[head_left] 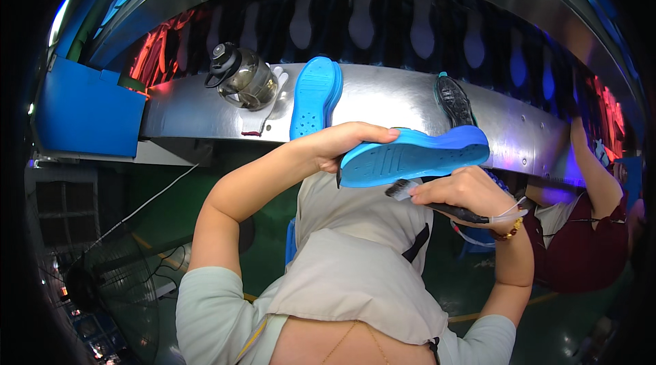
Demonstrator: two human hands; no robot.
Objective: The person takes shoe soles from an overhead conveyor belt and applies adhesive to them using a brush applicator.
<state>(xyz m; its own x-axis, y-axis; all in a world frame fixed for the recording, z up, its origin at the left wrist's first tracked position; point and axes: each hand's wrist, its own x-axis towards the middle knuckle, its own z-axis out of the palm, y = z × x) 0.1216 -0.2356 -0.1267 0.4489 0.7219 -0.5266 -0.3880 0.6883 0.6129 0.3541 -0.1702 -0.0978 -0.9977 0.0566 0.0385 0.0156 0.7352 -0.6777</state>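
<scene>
Two hands work together; left hand (335,143) grips a blue rubber shoe sole (413,155) tilted, exposing its underside; right hand (454,194) pinches a black-handled brush (437,202) against it.

A bright blue ridged shoe sole (413,155) is seen — a black-handled brush (437,204), a silver metal bench (396,102), a green floor (273,228).

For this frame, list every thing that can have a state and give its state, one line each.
Left hand: gripping the blue shoe sole, held up, tread facing the camera.
Right hand: holding a brush, bristles by the sole's lower edge.
Second blue sole: lying on the metal shelf, untouched.
Dark sole: lying on the shelf.
Bottle: lid shut, on the shelf.
</scene>
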